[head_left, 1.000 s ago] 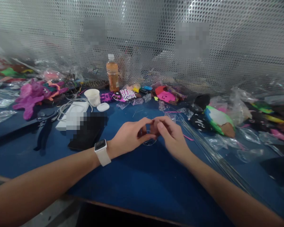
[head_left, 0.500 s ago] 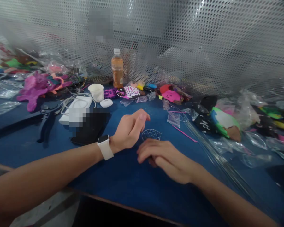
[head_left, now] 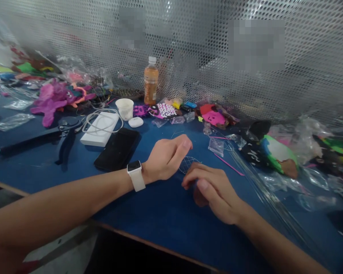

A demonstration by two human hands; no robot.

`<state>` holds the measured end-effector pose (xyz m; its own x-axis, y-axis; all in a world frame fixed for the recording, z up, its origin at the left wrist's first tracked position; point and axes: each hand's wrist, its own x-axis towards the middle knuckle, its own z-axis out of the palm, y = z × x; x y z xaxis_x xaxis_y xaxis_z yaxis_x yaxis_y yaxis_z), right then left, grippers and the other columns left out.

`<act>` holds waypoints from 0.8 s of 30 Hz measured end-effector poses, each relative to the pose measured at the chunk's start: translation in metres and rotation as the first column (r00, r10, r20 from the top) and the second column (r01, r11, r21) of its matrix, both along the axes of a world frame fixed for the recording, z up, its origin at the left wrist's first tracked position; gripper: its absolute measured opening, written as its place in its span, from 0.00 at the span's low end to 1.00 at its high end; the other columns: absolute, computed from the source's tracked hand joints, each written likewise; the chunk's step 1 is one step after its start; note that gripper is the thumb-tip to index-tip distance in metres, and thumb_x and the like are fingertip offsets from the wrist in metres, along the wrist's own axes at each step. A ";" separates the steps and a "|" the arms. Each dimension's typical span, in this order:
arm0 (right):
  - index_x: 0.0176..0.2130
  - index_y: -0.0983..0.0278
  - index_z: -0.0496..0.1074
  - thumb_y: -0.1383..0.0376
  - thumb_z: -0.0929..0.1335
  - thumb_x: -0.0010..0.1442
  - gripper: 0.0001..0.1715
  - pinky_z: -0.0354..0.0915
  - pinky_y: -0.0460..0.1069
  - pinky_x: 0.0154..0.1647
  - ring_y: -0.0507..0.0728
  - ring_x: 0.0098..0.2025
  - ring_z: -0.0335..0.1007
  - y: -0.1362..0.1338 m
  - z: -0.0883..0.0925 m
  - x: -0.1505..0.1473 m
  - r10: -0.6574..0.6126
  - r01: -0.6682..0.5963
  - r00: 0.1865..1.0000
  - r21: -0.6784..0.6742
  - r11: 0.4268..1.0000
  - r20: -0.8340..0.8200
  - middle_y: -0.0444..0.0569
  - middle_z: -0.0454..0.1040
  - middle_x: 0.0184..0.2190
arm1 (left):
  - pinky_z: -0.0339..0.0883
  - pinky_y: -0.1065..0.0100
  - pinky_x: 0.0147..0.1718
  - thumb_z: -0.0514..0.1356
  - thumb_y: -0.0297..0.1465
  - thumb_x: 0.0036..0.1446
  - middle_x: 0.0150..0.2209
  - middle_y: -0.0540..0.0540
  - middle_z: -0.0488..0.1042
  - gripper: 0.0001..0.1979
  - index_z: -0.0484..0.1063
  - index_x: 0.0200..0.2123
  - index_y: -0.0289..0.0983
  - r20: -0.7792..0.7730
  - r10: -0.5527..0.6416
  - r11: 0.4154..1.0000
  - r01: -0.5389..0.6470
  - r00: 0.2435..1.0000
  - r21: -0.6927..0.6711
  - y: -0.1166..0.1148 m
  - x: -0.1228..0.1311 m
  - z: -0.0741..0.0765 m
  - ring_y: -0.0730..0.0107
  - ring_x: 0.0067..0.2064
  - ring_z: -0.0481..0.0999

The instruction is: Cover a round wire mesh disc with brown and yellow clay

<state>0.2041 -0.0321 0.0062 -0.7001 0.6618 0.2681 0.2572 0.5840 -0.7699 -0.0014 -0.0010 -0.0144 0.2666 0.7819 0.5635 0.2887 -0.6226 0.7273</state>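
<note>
A small oval mesh of thin crossed wire (head_left: 189, 163) shows between my two hands. My left hand (head_left: 168, 156), with a watch (head_left: 136, 175) on the wrist, is closed at the mesh's left edge, thumb on top; its fingertips are hidden. Close against the near right edge of the mesh is my right hand (head_left: 217, 192), its fingers curled and thumb drawn in. Whatever those right fingers may hold is hidden. Right of the hands lie a pink strip (head_left: 229, 165) and a bundle of straight wires (head_left: 270, 198).
On the blue table (head_left: 160, 213) at left lie long-handled cutters (head_left: 64, 140), a black phone (head_left: 117, 149), and a white box (head_left: 101, 129) with a cable. Behind stand a paper cup (head_left: 125, 109) and a bottle (head_left: 151, 82). Coloured clay pieces and plastic bags line the perforated metal wall (head_left: 194, 42).
The view has shifted, so everything sits further right. My right thumb has come up closer to the curled fingers. My left hand keeps its grip beside the wire mesh.
</note>
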 end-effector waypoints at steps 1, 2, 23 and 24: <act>0.39 0.59 0.76 0.55 0.58 0.77 0.24 0.65 0.54 0.34 0.57 0.31 0.71 -0.001 -0.002 0.000 -0.037 0.034 0.998 -0.053 0.998 -0.041 0.48 0.73 0.32 | 0.63 0.68 0.32 0.41 0.41 0.79 0.28 0.50 0.72 0.25 0.73 0.42 0.36 -0.003 -0.005 1.000 0.005 1.000 0.000 0.000 0.000 0.000 0.72 0.29 0.72; 0.37 0.60 0.76 0.53 0.57 0.77 0.26 0.64 0.53 0.31 0.56 0.29 0.69 -0.002 -0.003 0.000 -0.086 0.077 0.993 -0.109 0.991 -0.080 0.48 0.71 0.31 | 0.63 0.68 0.32 0.41 0.41 0.79 0.27 0.50 0.71 0.25 0.73 0.42 0.36 -0.009 -0.009 1.000 0.009 1.000 0.000 0.000 0.000 0.000 0.72 0.29 0.71; 0.21 0.59 0.51 0.39 0.54 0.72 0.38 0.40 0.50 0.20 0.50 0.19 0.39 0.008 -0.025 -0.017 0.103 -0.299 0.942 -0.660 0.689 -0.320 0.38 0.46 0.18 | 0.64 0.68 0.30 0.41 0.42 0.79 0.25 0.49 0.72 0.29 0.75 0.36 0.35 -0.007 -0.123 0.988 0.122 0.992 -0.099 -0.009 0.010 0.000 0.71 0.28 0.72; 0.22 0.59 0.51 0.39 0.55 0.73 0.37 0.40 0.49 0.20 0.50 0.20 0.39 0.006 -0.022 -0.017 0.160 -0.288 0.954 -0.634 0.717 -0.252 0.38 0.47 0.19 | 0.64 0.68 0.30 0.41 0.43 0.79 0.24 0.49 0.71 0.29 0.75 0.36 0.35 -0.001 -0.122 0.987 0.121 0.993 -0.105 -0.009 0.011 0.000 0.71 0.28 0.72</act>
<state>0.1873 -0.0261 -0.0162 -0.8373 0.5447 -0.0477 0.0167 -0.0618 -0.9979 0.0097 -0.0100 -0.0142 0.3669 0.7980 0.4780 0.2214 -0.5740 0.7884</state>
